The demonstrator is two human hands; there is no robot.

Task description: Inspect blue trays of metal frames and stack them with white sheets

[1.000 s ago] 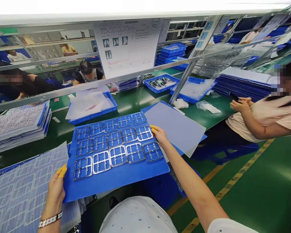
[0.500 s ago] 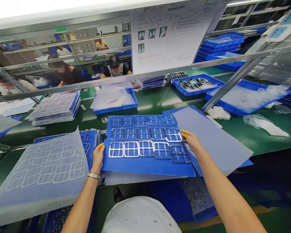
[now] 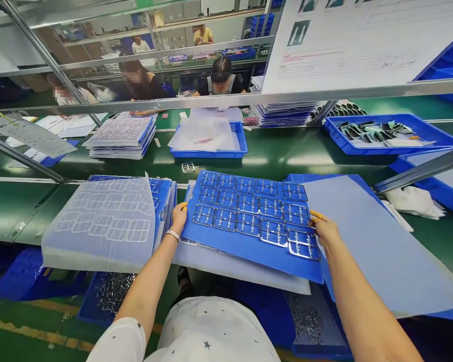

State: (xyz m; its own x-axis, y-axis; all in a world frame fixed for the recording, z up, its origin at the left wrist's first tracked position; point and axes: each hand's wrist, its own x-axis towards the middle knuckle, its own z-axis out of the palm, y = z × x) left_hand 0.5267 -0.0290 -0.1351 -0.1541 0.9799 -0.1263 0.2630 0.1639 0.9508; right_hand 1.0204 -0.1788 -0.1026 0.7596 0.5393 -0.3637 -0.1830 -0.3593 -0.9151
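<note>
My left hand (image 3: pixel 179 217) grips the left edge of a blue sheet (image 3: pixel 234 250), and my right hand (image 3: pixel 322 226) grips its right edge. Yellow covers show on some fingertips of both hands. Rows of small metal frames (image 3: pixel 248 223) with script-like shapes inside lie on the sheet. The sheet is tilted, its right front corner lower. Under it, a white paper sheet (image 3: pixel 241 271) sticks out at the front. Left of my left hand, a stack of blue sheets (image 3: pixel 168 206) is partly covered by a translucent paper (image 3: pixel 98 251), with similar frames showing through.
To the right, a large white paper (image 3: pixel 377 241) lies on blue sheeting. Behind stand a blue tray (image 3: pixel 239 141) with papers, a paper stack (image 3: pixel 121 136) and another blue tray (image 3: pixel 347 143) of dark parts. A metal rail (image 3: pixel 219 103) crosses above the green bench. Several people sit beyond.
The view has turned left and downward. The blue sheet stays in both hands and now slants more, its right side lower. More white paper shows beneath it.
</note>
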